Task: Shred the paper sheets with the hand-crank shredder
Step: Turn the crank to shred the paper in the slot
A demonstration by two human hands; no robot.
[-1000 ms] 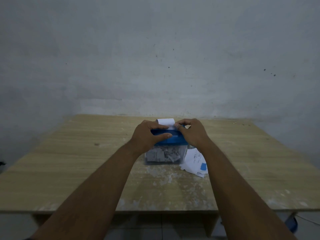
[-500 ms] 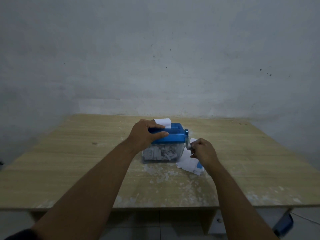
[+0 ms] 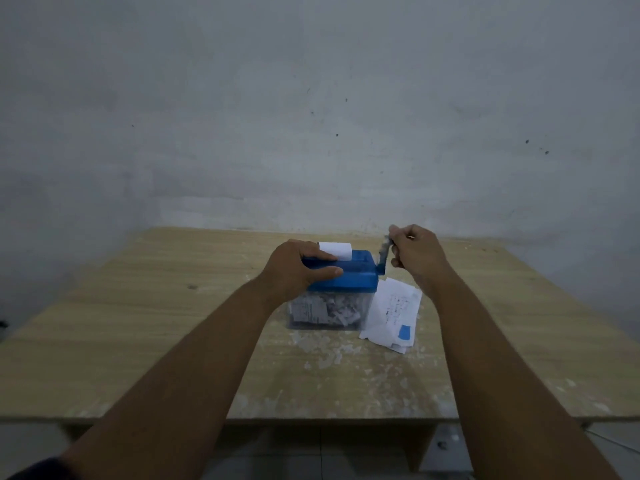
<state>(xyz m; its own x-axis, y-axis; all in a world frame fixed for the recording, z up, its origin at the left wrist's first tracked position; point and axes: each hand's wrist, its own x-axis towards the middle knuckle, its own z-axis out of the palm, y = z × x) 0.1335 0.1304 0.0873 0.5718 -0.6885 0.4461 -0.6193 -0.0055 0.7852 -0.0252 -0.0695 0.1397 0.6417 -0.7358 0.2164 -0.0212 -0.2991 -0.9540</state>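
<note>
The small hand-crank shredder point(image 3: 360, 278) has a blue top and a clear bin full of white shreds point(image 3: 325, 311); it stands mid-table. A white paper sheet point(image 3: 335, 250) sticks up from its slot. My left hand point(image 3: 298, 268) grips the blue top from the left, thumb along the front. My right hand point(image 3: 415, 254) pinches the crank handle point(image 3: 383, 254) on the shredder's right side, raised to the top of its turn. Several white paper sheets point(image 3: 394, 311), one with a blue patch, lie on the table just right of the bin.
The wooden table point(image 3: 138, 323) is dusted with small white paper bits in front of the shredder. A grey wall stands right behind the table's far edge. Floor tiles show below the near edge.
My right hand left the shredder's top, dropped to the crank at the right side, then swung it up to the top position. My left hand kept its hold on the top.
</note>
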